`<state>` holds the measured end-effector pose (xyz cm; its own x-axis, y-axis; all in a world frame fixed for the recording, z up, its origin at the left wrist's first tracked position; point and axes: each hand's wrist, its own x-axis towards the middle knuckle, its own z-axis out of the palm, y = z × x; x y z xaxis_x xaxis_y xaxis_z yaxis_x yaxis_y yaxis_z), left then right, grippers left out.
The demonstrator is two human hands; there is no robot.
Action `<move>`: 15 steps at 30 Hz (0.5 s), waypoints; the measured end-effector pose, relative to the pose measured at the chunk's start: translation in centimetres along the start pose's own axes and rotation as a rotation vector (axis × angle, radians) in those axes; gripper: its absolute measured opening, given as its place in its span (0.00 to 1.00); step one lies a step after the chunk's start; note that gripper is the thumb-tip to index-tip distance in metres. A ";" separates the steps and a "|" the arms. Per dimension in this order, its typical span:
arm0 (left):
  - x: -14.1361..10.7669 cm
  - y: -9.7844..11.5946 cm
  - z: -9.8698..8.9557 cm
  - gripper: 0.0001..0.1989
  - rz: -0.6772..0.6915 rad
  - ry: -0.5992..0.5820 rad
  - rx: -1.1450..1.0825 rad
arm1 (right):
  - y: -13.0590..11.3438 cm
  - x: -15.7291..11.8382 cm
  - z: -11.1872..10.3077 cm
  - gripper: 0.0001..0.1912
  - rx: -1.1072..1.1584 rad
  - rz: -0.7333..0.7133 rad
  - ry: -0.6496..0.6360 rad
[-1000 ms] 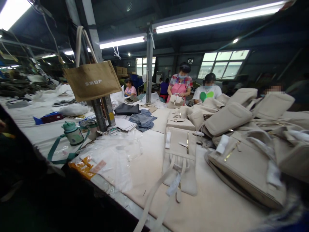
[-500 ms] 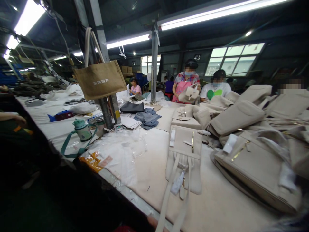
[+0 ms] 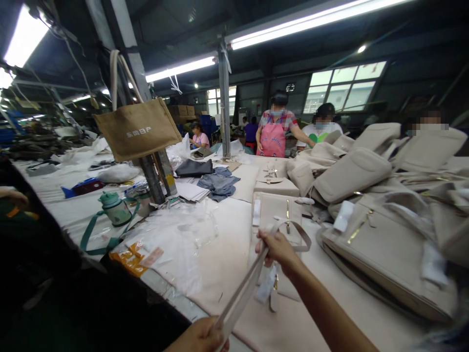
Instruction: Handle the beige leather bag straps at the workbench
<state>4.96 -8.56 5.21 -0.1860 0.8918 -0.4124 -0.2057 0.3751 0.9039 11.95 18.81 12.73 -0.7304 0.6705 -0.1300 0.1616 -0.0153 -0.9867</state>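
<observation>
A beige backpack (image 3: 276, 205) with a gold zip lies flat on the table in front of me. Its pale straps (image 3: 242, 283) stretch taut between my two hands. At the bottom edge, my left hand (image 3: 203, 336) is closed around the lower end of the straps. My right hand (image 3: 274, 247) pinches them higher up, above the backpack, and a loop of strap bends away to the right of its fingers. Partly behind the right forearm, a white-wrapped piece (image 3: 266, 287) and a beige tab (image 3: 273, 300) rest on the bag's lower part.
Beige bags (image 3: 388, 249) are heaped on the right. To the left are clear plastic bags (image 3: 176, 249), a green bottle (image 3: 115, 210) with a strap, and a post (image 3: 150, 176) with a brown tote (image 3: 137, 129) hanging from it. Co-workers (image 3: 274, 129) are across the table.
My right hand has come into view and both hands now hold the straps, pulled up off the bag. Across the table, the co-worker in pink has put down a bag and reaches sideways.
</observation>
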 end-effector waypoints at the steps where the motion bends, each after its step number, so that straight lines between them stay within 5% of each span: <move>1: 1.0 0.0 -0.1 0.31 0.023 -0.026 0.011 | -0.4 2.0 -1.3 0.19 -0.026 -0.002 0.041; 4: 3.9 -0.2 0.1 0.32 -0.007 -0.103 0.036 | 0.0 6.9 -4.4 0.15 -0.124 0.018 0.146; 7: 6.7 -0.5 0.7 0.33 -0.105 -0.134 0.037 | 2.6 9.0 -6.1 0.14 -0.211 0.049 0.239; 12: 9.9 -1.4 0.9 0.36 -0.095 -0.087 0.067 | 9.2 4.8 -6.4 0.28 -0.317 -0.069 0.387; 15: 10.5 -2.1 0.7 0.35 -0.076 -0.065 0.047 | 13.1 0.6 -5.4 0.31 -0.620 -0.313 0.317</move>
<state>4.14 0.22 -0.91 -0.1084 0.8744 -0.4730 -0.1716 0.4522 0.8753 17.24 23.05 0.28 -0.5931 0.7575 0.2728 0.3902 0.5668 -0.7256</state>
